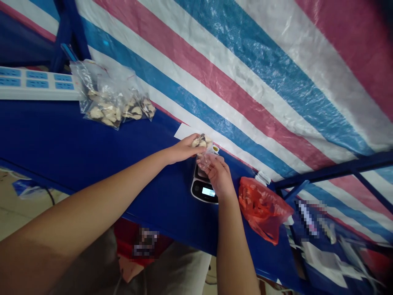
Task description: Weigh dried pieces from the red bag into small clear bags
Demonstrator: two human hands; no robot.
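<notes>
Already filled, several clear bags of pale pieces are grouped on the blue table beside the power strip. Another small bag is held over the scale, its filled end gripped by the left hand, its loose plastic pinched by the right hand close by. Whether it is sealed cannot be told; it is not yet placed with the others.

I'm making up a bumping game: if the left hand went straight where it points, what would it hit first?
The left hand would first meet the clear plastic bag of pale pieces it holds. Past that, probably the red, white and blue striped sheet, though depth is unclear.
</notes>
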